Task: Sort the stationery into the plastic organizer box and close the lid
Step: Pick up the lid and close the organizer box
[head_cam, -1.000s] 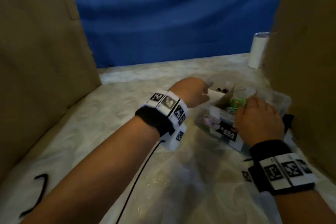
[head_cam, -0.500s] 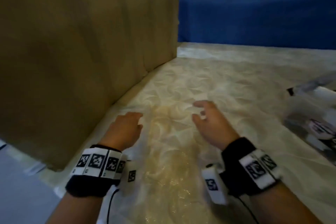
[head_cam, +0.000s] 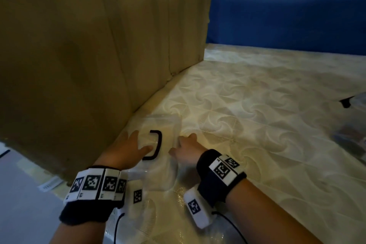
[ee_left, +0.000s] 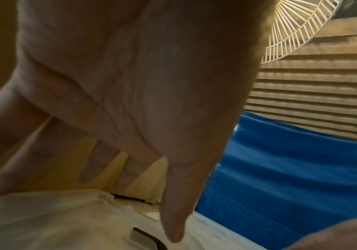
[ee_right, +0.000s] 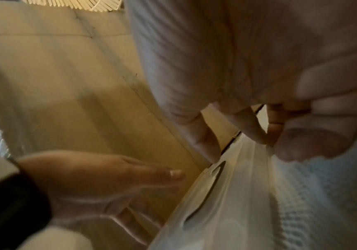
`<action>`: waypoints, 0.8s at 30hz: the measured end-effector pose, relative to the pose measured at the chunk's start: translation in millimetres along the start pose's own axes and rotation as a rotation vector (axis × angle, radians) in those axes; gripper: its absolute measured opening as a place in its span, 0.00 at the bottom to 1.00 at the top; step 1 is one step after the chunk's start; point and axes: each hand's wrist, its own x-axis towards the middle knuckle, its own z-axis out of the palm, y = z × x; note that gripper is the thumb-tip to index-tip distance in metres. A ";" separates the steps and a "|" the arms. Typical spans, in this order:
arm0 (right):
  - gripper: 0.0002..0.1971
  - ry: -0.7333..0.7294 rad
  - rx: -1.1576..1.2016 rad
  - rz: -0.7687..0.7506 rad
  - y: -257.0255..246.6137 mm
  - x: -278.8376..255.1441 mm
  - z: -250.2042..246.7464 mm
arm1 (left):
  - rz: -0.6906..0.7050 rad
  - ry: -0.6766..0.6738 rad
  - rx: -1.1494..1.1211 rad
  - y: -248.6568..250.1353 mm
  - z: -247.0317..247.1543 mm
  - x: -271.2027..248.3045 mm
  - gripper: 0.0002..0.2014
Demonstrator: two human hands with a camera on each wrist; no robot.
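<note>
A clear plastic lid [head_cam: 158, 125] with a black handle [head_cam: 156, 144] lies flat on the table by the cardboard wall. My left hand [head_cam: 130, 148] is at its left side, fingers straight and spread, thumb lying over the lid next to the handle. My right hand [head_cam: 186, 148] is at the lid's right edge, and its curled fingers [ee_right: 280, 135] and thumb pinch that edge. From the right wrist, the lid [ee_right: 226, 203] runs below the hand, with my left hand [ee_right: 98, 174] beside it. The organizer box [head_cam: 356, 101] shows only as a blurred sliver at the far right.
A tall cardboard wall [head_cam: 89, 55] stands close on the left, just behind the lid. Blue cloth [head_cam: 287, 6] hangs at the back. The table's patterned cream cover [head_cam: 257, 125] stretches between the lid and the box. A white fan grille [ee_left: 301, 25] appears in the left wrist view.
Both hands left the organizer box and travelled left across the table. The view swung left with them. The hands now lie on the clear lid, and the right one has taken its edge.
</note>
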 end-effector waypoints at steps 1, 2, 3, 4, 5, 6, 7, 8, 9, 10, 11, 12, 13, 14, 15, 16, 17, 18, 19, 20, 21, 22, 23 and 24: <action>0.26 -0.012 0.053 0.003 1.2 -2.3 -4.8 | -0.008 -0.011 -0.005 0.8 -2.6 1.3 0.43; 0.26 -0.033 0.124 0.005 3.3 -3.9 -8.7 | -0.017 -0.025 -0.007 1.3 -4.7 2.6 0.43; 0.27 -0.044 0.216 0.004 5.4 -6.0 -11.0 | -0.023 -0.035 -0.008 1.7 -6.9 3.9 0.44; 0.29 -0.042 0.337 0.000 7.3 -7.5 -11.7 | -0.028 -0.043 -0.004 2.8 -8.6 4.3 0.44; 0.31 -0.032 0.486 0.001 7.9 -9.8 -11.1 | -0.032 -0.049 0.004 4.4 -9.6 3.8 0.44; 0.33 -0.017 0.643 0.010 9.4 -10.3 -9.3 | -0.032 -0.055 0.014 7.1 -10.6 2.3 0.43; 0.33 -0.001 0.774 0.019 9.6 -11.1 -7.4 | -0.024 -0.062 0.026 10.7 -10.9 0.4 0.41; 0.34 0.011 0.870 0.030 9.8 -10.7 -4.3 | -0.014 -0.066 0.045 14.8 -10.8 -2.0 0.39; 0.35 0.023 0.920 0.039 9.3 -10.9 -1.9 | 0.006 -0.064 0.073 19.5 -10.6 -4.5 0.37; 0.36 0.040 0.928 0.033 9.6 -10.5 0.6 | 0.030 -0.061 0.102 24.3 -10.5 -7.0 0.35; 0.35 0.058 0.912 0.023 9.2 -13.5 1.2 | 0.060 -0.052 0.122 29.4 -10.5 -9.8 0.34; 0.35 0.078 0.904 0.006 9.7 -15.7 0.5 | 0.088 -0.039 0.138 34.4 -10.4 -12.4 0.33; 0.34 0.093 0.915 -0.013 11.4 -19.2 -3.5 | 0.117 -0.025 0.149 39.6 -10.6 -14.0 0.33; 0.33 0.102 0.940 -0.034 13.8 -22.9 -8.6 | 0.134 -0.015 0.145 42.5 -9.9 -15.8 0.33; 0.31 0.123 0.972 -0.053 16.7 -28.4 -17.0 | 0.158 -0.002 0.132 46.9 -9.5 -16.5 0.35; 0.29 0.151 1.006 -0.080 20.2 -34.9 -26.4 | 0.191 0.017 0.112 51.3 -8.6 -16.7 0.36; 0.27 0.184 1.045 -0.111 24.2 -42.6 -37.1 | 0.235 0.051 0.094 57.0 -8.0 -17.3 0.36; 0.26 0.222 1.085 -0.155 28.2 -50.9 -48.0 | 0.286 0.101 0.082 63.9 -8.0 -18.1 0.36; 0.25 0.271 1.113 -0.199 33.3 -59.8 -58.6 | 0.344 0.166 0.079 73.5 -8.7 -20.5 0.35; 0.24 0.325 1.133 -0.242 38.6 -68.8 -68.3 | 0.402 0.247 0.080 84.1 -9.8 -23.4 0.35; 0.22 0.375 1.153 -0.276 44.4 -77.2 -77.1 | 0.461 0.341 0.080 95.8 -11.2 -27.4 0.33; 0.21 0.418 1.182 -0.309 50.8 -85.5 -84.7 | 0.520 0.437 0.079 107.9 -12.4 -31.2 0.33; 0.19 0.458 1.214 -0.341 58.2 -93.5 -91.4 | 0.583 0.527 0.071 120.8 -13.2 -34.8 0.32; 0.17 0.496 1.243 -0.363 64.3 -100.8 -96.2 | 0.636 0.606 0.061 131.9 -13.2 -38.7 0.33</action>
